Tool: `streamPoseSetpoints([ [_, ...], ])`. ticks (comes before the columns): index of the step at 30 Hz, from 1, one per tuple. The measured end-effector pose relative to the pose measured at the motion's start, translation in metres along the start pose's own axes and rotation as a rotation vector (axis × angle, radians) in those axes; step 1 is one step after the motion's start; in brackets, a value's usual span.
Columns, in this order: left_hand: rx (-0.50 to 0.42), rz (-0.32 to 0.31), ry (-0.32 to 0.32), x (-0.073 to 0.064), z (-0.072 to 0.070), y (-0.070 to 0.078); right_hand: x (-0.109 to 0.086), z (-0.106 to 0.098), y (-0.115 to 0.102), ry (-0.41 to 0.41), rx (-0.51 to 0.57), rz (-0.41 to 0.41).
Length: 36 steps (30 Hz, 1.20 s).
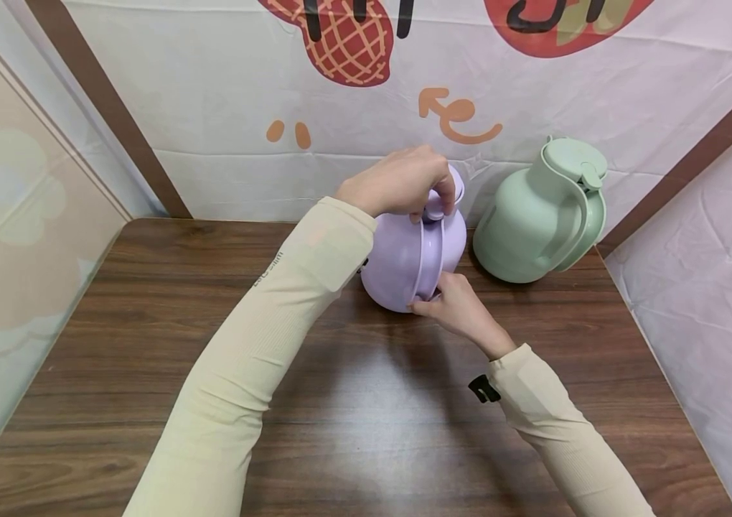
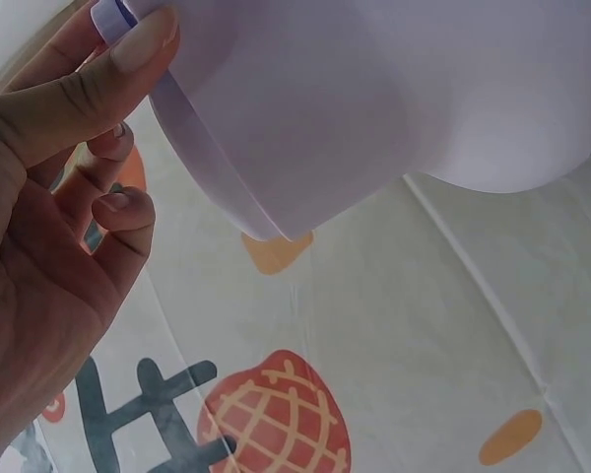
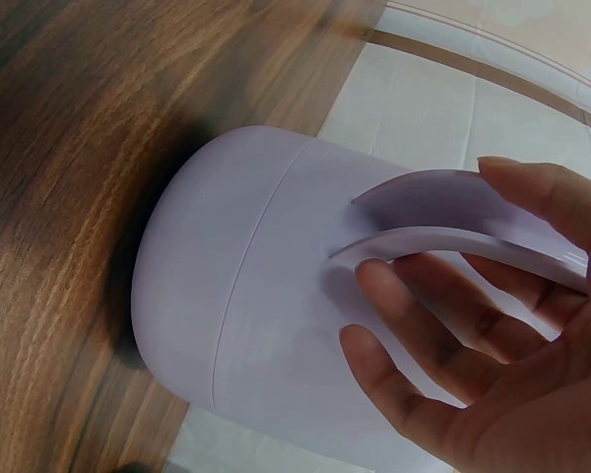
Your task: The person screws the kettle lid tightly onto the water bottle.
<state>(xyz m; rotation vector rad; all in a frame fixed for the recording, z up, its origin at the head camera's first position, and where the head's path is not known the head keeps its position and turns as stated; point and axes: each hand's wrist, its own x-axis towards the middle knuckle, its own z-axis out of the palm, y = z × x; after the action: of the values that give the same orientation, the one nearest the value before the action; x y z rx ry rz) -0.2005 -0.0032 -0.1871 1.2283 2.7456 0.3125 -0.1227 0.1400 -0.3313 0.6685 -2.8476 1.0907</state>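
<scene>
A lavender thermos jug [image 1: 394,258] stands upright on the wooden table near the wall, its handle facing me. At its top, my left hand [image 1: 413,181] pinches the lid by the lever end above the handle; in the left wrist view the thumb [image 2: 128,64] and forefinger meet at the lid's edge [image 2: 110,22]. Lower down, my right hand [image 1: 459,307] holds the bottom part of the jug's handle [image 1: 430,255]. The right wrist view has this hand's thumb on one side of the handle [image 3: 424,243] and its fingers on the other.
To the right of the lavender jug stands a pale green thermos jug [image 1: 521,219], lid down, its handle turned to the right. A white printed cloth [image 1: 224,108] hangs behind the wooden table [image 1: 146,402], and cloth panels border both sides.
</scene>
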Motion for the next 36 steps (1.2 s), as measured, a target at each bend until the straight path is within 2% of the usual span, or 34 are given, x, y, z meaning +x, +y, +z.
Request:
streamPoseSetpoints([
  [21, -0.025, -0.002, 0.011, -0.0013, 0.0014, -0.0008, -0.0003, 0.0015, 0.0004, 0.005, -0.004, 0.005],
  [36, -0.045, -0.019, -0.008, 0.0, -0.0016, -0.004, 0.0014, 0.0012, -0.0013, 0.006, 0.003, 0.014],
])
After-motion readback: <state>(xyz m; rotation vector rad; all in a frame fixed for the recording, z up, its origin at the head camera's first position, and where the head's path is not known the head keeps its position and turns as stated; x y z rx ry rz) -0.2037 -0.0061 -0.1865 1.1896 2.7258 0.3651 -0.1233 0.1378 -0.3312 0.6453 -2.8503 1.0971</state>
